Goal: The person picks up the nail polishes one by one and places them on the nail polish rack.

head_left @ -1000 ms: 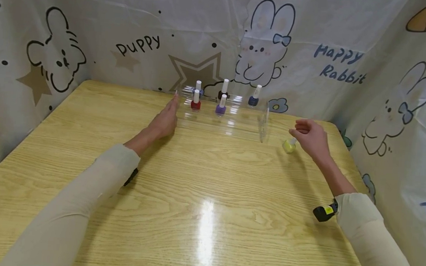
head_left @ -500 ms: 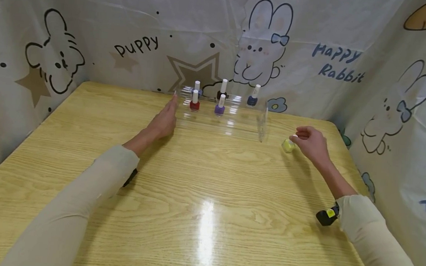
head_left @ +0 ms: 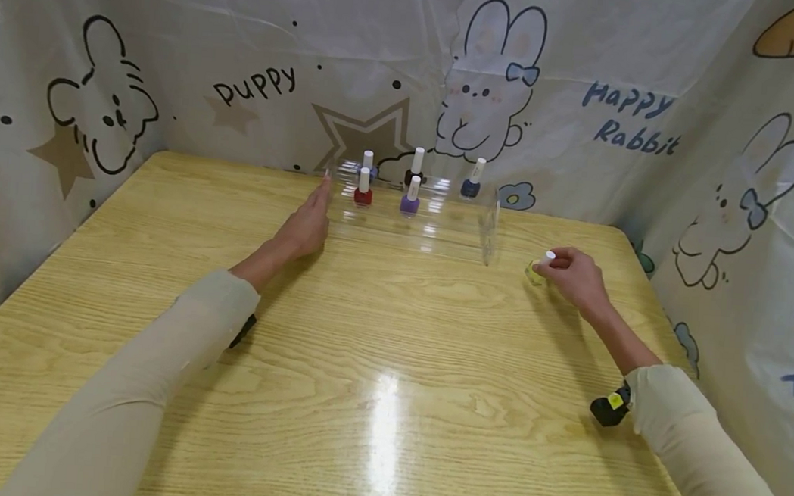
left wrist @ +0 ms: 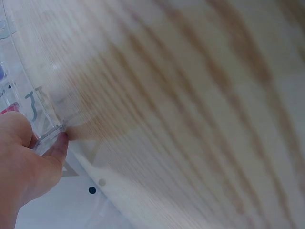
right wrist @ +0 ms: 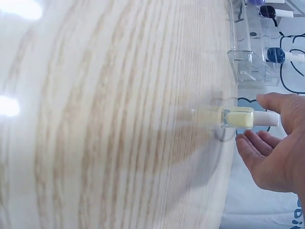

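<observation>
A nail polish bottle [right wrist: 239,118] with pale yellow polish and a white cap stands on the table at the right. My right hand [head_left: 576,278] is around its cap, thumb on one side and fingers on the other. In the right wrist view, gaps show between the cap [right wrist: 266,119] and the thumb and fingers of that hand [right wrist: 281,152]. My left hand [head_left: 305,226] holds the left end of a clear stepped display rack [head_left: 455,244]. The left wrist view shows thumb and fingers of this hand [left wrist: 33,162] pinching the rack's end panel [left wrist: 50,134].
On the rack stand several white-capped polish bottles: red [head_left: 363,197], purple [head_left: 409,203], dark [head_left: 413,178], navy [head_left: 470,187] and a blue one [head_left: 372,172] at the back left. A printed curtain [head_left: 260,27] encloses the wooden table [head_left: 393,316] at the back and sides.
My right hand has come down to the yellow bottle, and the white cap now shows between thumb and fingers. The left hand and the rack have stayed put.
</observation>
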`<control>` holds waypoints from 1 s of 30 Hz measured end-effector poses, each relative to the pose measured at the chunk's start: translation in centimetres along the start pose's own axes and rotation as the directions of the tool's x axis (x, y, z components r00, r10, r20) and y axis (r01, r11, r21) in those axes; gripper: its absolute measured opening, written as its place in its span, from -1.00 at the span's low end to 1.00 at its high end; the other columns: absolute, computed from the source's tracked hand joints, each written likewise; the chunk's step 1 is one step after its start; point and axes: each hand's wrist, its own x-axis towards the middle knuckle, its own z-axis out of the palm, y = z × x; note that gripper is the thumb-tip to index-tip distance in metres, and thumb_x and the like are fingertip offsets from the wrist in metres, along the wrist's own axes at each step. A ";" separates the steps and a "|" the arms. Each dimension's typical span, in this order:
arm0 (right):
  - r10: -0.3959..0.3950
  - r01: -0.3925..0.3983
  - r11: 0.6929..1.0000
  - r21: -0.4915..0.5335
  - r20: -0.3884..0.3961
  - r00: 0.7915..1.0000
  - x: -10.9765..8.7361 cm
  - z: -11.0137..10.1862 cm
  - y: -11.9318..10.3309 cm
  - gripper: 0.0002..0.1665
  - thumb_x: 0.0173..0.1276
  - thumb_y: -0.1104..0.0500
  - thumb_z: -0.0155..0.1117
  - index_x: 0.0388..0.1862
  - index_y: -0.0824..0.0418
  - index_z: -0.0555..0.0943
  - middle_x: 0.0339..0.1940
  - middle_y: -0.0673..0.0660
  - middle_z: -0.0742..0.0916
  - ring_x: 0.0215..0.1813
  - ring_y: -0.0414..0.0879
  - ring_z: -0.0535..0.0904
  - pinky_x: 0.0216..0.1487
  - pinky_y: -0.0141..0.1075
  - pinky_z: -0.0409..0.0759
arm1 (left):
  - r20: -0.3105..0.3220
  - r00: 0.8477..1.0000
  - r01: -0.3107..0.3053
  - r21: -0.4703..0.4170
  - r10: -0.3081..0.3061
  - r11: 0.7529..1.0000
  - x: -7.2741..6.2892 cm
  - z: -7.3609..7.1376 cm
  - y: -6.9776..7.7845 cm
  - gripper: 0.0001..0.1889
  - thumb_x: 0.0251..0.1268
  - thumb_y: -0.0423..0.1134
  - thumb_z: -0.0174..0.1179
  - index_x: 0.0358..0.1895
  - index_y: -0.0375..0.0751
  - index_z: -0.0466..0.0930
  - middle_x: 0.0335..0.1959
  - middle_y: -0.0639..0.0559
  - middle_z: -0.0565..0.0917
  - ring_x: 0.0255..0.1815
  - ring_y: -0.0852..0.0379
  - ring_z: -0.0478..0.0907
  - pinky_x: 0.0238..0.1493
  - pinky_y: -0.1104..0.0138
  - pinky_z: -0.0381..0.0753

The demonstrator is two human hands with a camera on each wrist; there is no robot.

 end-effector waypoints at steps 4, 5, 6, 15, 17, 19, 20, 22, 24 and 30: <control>0.014 -0.014 1.000 0.009 0.020 1.000 0.0 0.3 0.2 -0.25 0.46 0.06 0.25 0.39 0.55 0.30 0.16 0.50 0.57 0.17 0.31 0.51 0.07 0.02 0.50 | -0.001 1.000 0.000 0.000 0.000 1.000 0.0 0.0 0.0 -0.23 0.56 -0.44 -0.29 0.58 -0.12 -0.61 0.62 -0.25 -0.25 0.27 -0.38 0.37 0.01 -0.03 0.50; 0.017 -0.017 1.000 0.004 0.023 1.000 0.0 0.4 0.2 -0.26 0.45 0.07 0.26 0.38 0.56 0.31 0.17 0.51 0.56 0.18 0.32 0.50 0.09 0.03 0.49 | -0.002 1.000 -0.002 0.000 0.002 1.000 0.0 0.1 0.0 -0.23 0.56 -0.43 -0.29 0.58 -0.12 -0.60 0.62 -0.24 -0.26 0.29 -0.37 0.36 -0.01 -0.01 0.50; 0.019 -0.019 1.000 -0.002 0.025 1.000 0.0 0.6 0.2 -0.27 0.45 0.07 0.26 0.36 0.56 0.32 0.18 0.51 0.56 0.19 0.33 0.49 0.12 0.05 0.48 | -0.005 1.000 -0.004 0.001 0.004 1.000 0.0 0.1 0.0 -0.23 0.57 -0.43 -0.29 0.58 -0.12 -0.60 0.62 -0.23 -0.25 0.32 -0.36 0.33 -0.03 0.00 0.50; -0.006 0.006 0.999 -0.052 0.008 1.000 0.0 1.2 0.5 -0.38 0.43 0.10 0.30 0.22 0.57 0.43 0.14 0.52 0.60 0.17 0.33 0.51 0.12 0.07 0.46 | -0.014 1.000 -0.009 0.034 0.009 0.999 -0.3 0.0 0.2 -0.24 0.57 -0.43 -0.29 0.59 -0.15 -0.57 0.63 -0.21 -0.29 -0.11 -0.26 0.52 -0.42 0.14 0.48; -0.012 0.012 0.998 -0.055 0.006 1.000 0.0 1.3 0.5 -0.40 0.43 0.11 0.30 0.21 0.57 0.44 0.13 0.52 0.60 0.16 0.32 0.52 0.10 0.06 0.47 | -0.013 1.000 -0.006 0.046 0.006 0.999 -0.3 0.0 0.2 -0.25 0.57 -0.42 -0.29 0.59 -0.16 -0.57 0.63 -0.21 -0.29 -0.12 -0.25 0.52 -0.43 0.15 0.47; -0.017 0.018 0.998 -0.060 0.003 1.000 0.0 1.3 0.5 -0.41 0.43 0.12 0.30 0.21 0.56 0.44 0.12 0.51 0.60 0.15 0.32 0.52 0.10 0.07 0.47 | -0.013 1.000 -0.003 0.058 0.003 0.998 -0.2 0.0 0.2 -0.25 0.57 -0.42 -0.29 0.59 -0.16 -0.56 0.63 -0.21 -0.30 -0.19 -0.23 0.53 -0.44 0.15 0.48; -0.021 0.021 0.998 -0.062 0.000 1.000 0.1 1.3 0.5 -0.41 0.43 0.12 0.30 0.20 0.57 0.45 0.12 0.52 0.60 0.15 0.33 0.52 0.11 0.08 0.47 | -0.013 1.000 0.000 0.059 0.001 0.998 -0.2 0.0 0.2 -0.26 0.58 -0.41 -0.30 0.59 -0.16 -0.56 0.63 -0.20 -0.30 -0.20 -0.23 0.53 -0.44 0.15 0.48; -0.025 0.024 0.997 -0.069 -0.002 1.000 0.1 1.3 0.5 -0.41 0.43 0.12 0.30 0.20 0.57 0.45 0.12 0.52 0.60 0.15 0.33 0.52 0.13 0.10 0.47 | -0.013 1.000 0.003 0.062 -0.002 0.998 -0.2 0.0 0.2 -0.26 0.58 -0.40 -0.31 0.59 -0.15 -0.56 0.63 -0.18 -0.31 -0.22 -0.24 0.53 -0.43 0.15 0.49; -0.027 0.027 0.997 -0.075 -0.006 1.000 0.2 1.3 0.6 -0.42 0.43 0.13 0.29 0.20 0.57 0.46 0.11 0.52 0.61 0.14 0.33 0.52 0.12 0.11 0.47 | -0.013 1.000 -0.002 0.068 0.003 0.998 -0.2 0.0 0.2 -0.27 0.58 -0.40 -0.32 0.59 -0.17 -0.56 0.63 -0.18 -0.33 -0.19 -0.26 0.54 -0.43 0.15 0.49; -0.040 0.039 0.995 -0.087 -0.015 0.999 0.1 1.3 0.6 -0.53 0.44 0.17 0.26 0.12 0.54 0.52 0.00 0.46 0.64 -0.03 0.21 0.52 -0.04 -0.02 0.46 | -0.013 1.000 -0.018 0.084 0.019 0.996 -0.2 0.1 0.1 -0.27 0.57 -0.41 -0.31 0.58 -0.22 -0.56 0.63 -0.17 -0.38 -0.22 -0.24 0.53 -0.47 0.19 0.48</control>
